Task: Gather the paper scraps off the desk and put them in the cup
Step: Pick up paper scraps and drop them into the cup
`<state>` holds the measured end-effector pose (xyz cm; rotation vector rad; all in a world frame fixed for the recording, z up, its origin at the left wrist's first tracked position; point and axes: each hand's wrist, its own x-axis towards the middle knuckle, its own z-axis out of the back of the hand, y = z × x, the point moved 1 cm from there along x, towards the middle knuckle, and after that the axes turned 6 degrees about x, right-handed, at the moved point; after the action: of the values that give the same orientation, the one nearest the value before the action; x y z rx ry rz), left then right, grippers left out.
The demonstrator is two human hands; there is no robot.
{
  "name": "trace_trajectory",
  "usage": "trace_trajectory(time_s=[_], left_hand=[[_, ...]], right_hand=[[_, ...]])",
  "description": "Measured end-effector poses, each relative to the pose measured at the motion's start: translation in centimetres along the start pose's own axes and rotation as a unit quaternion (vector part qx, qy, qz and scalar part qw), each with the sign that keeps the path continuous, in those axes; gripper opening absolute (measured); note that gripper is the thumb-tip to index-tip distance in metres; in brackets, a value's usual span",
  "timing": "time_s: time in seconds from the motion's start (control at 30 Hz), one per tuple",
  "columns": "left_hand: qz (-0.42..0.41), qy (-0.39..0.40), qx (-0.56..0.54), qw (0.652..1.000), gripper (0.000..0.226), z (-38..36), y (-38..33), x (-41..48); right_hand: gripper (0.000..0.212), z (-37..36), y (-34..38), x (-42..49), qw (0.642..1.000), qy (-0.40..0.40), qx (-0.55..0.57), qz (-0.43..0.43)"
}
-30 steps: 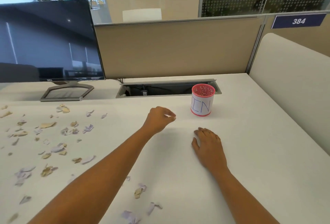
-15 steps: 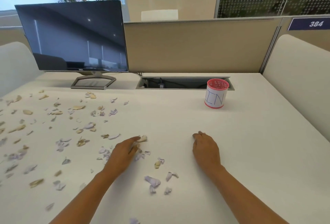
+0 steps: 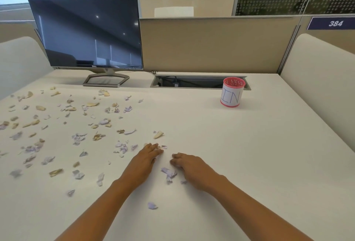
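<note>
Across the left half of your tabletop (image 3: 211,135) lie the paper scraps (image 3: 76,125), lilac and tan bits strewn loosely from the far left edge towards the middle. Behind them a dark monitor (image 3: 90,33) stands on its stand. Your left hand (image 3: 143,162) lies palm down near the middle, fingers stretched out and together. Its fingertips (image 3: 156,149) touch a few small bits at the right fringe of the scatter and grip nothing. Between your two hands lies a crumpled lilac scrap (image 3: 168,173), with a smaller one just beside the right wrist. Your right hand (image 3: 192,169) rests palm down just beside the left, fingers loosely bent on the surface. I cannot tell whether a bit lies under them. Farther right and well apart from both hands, the pink cup (image 3: 232,92) marked "IN" stands upright, just in front of the cable recess (image 3: 192,82). A sign reading 384 (image 3: 335,23) hangs on the partition at far right.
</note>
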<state>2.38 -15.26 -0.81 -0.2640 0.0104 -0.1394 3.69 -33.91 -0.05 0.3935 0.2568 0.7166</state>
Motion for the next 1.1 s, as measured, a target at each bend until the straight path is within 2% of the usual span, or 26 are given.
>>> trace_trajectory(time_s=[0.17,0.43,0.77,0.93,1.1], left_hand=[[-0.002,-0.046,0.028,0.999,0.038,0.3,0.3,-0.7],[0.012,-0.091,0.02,0.996,0.028,0.7,0.4,-0.9],[0.073,-0.055,-0.002,0.996,0.024,2.6,-0.2,0.7],[0.133,-0.017,-0.076,0.988,0.017,3.9,-0.5,2.6],[0.13,-0.035,-0.153,0.979,0.014,5.6,-2.0,5.6]], right_hand=[[0.037,0.5,0.1,-2.3,1.0,0.015,0.023,0.007],[0.035,-0.1,0.1,-3.8,0.998,-0.055,0.006,-0.009],[0.027,-0.4,-1.1,-3.1,0.992,-0.122,0.021,-0.034],[0.025,1.4,-2.3,-2.2,0.981,-0.146,0.082,-0.097],[0.021,3.9,-4.9,-1.6,0.958,-0.177,0.151,-0.17]])
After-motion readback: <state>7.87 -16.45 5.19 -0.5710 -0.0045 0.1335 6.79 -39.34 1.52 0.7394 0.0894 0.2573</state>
